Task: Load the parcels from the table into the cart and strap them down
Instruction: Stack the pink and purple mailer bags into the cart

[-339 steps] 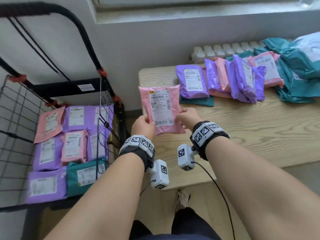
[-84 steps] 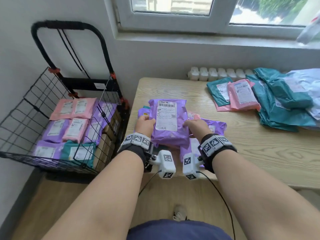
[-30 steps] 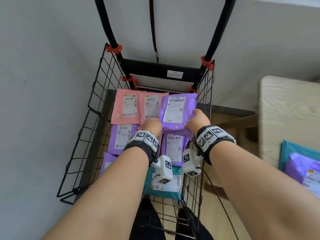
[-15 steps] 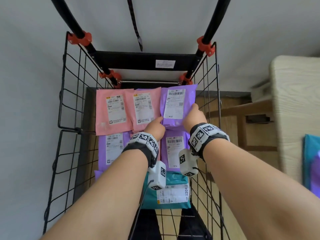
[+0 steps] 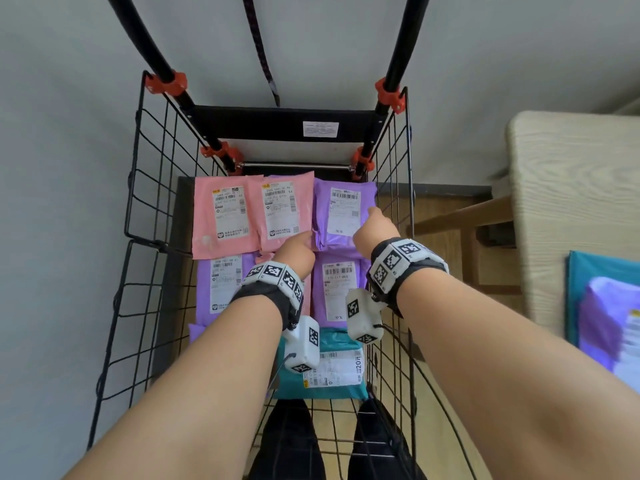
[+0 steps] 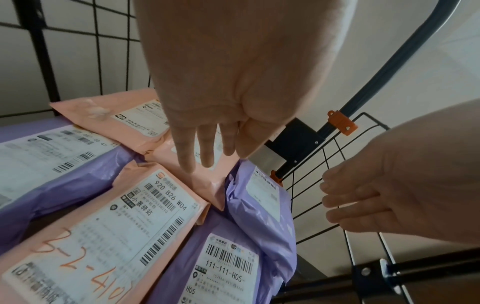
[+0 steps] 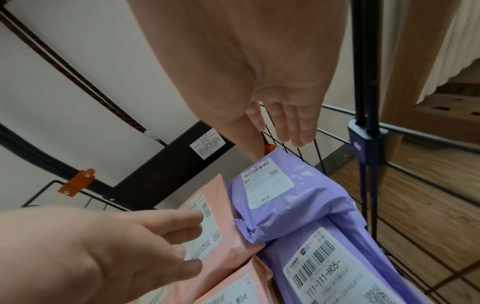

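Both hands hovered inside the wire cart (image 5: 149, 188), fingers straight and relaxed, holding nothing. Left hand (image 5: 294, 252) sat over the pink parcel (image 5: 277, 211); right hand (image 5: 375, 230) over the purple parcel (image 5: 341, 213) in the far right corner. More parcels lay flat below. Bench (image 5: 571, 188) stood at right.

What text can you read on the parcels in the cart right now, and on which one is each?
"111-111-H05" and "H05": label of the purple parcel in the middle row, right.
"920 B26 W04": label of the pink parcel beside it.
"3-2-401", handwritten in orange marker: same pink parcel.
"20": label of the teal parcel nearest the person.
Labels of the far-row parcels and the sticker on the cart's black crossbar: too small to read.
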`<control>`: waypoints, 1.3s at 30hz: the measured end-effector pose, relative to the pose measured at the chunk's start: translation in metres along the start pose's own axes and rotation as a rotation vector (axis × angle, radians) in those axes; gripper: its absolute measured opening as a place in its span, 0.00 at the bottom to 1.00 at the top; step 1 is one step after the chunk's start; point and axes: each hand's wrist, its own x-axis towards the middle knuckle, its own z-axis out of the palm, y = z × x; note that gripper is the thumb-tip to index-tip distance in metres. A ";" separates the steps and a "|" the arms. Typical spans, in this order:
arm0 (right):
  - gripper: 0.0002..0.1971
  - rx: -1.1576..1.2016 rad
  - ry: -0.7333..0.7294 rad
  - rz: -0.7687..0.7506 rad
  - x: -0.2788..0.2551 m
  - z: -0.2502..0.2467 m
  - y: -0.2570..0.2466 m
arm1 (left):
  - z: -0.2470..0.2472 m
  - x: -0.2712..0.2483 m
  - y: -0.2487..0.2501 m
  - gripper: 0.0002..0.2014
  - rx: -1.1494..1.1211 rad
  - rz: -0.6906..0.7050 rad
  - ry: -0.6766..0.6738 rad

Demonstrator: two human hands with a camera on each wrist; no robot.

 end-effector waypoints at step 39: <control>0.24 0.417 0.483 0.103 -0.211 -0.138 0.331 | 0.213 -0.208 0.138 0.24 0.304 0.404 -0.013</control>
